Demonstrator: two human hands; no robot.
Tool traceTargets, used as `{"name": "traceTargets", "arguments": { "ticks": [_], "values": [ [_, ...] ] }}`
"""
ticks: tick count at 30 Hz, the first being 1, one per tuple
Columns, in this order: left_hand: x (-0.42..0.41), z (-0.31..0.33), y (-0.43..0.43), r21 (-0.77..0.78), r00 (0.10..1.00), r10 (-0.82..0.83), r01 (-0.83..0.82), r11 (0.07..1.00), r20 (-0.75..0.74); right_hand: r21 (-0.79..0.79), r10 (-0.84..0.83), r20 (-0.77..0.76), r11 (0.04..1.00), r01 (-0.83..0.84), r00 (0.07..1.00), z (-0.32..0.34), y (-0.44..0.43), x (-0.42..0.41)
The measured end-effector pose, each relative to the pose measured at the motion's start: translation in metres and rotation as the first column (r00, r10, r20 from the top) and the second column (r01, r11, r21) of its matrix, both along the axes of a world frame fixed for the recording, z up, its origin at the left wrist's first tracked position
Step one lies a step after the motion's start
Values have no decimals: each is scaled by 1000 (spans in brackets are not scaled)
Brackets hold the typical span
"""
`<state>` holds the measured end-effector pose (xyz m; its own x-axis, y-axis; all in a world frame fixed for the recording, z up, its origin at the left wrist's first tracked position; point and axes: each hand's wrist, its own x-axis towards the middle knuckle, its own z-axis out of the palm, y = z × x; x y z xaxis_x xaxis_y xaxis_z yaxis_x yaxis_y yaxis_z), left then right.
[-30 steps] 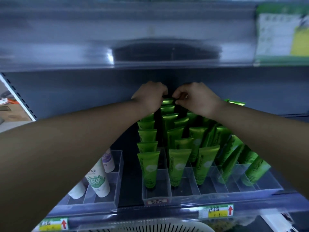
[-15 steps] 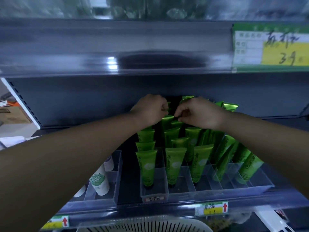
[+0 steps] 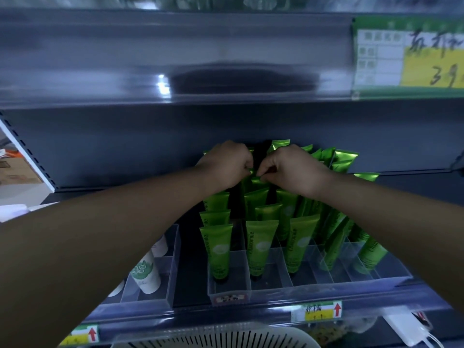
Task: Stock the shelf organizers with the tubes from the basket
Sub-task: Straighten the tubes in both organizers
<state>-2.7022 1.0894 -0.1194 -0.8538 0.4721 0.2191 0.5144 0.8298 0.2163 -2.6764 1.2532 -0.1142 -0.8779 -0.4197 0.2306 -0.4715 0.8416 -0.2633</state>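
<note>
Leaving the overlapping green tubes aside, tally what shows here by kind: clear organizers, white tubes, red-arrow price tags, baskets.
Clear organizers: 2
White tubes: 3 showing
Red-arrow price tags: 2
Basket: 1
Total: 8
Green tubes: not counted, too overlapped

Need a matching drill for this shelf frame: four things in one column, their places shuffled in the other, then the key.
Things:
1. green tubes
2. white tube
3. basket
4. handwritten price sign

Places:
A. top right, on the upper shelf edge
B. bottom edge of view
C. left clear organizer
D. middle divided organizer

Pairs: 1-D, 2-C, 3-B, 4-A
</note>
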Motion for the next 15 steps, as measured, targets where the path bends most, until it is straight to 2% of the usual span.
{"name": "traceTargets", "arguments": {
  "ticks": [15],
  "values": [
    [1, 6, 1, -75, 998, 51, -54, 996, -31, -41, 25, 15, 999, -24, 1000, -2, -20, 1]
  ]
}}
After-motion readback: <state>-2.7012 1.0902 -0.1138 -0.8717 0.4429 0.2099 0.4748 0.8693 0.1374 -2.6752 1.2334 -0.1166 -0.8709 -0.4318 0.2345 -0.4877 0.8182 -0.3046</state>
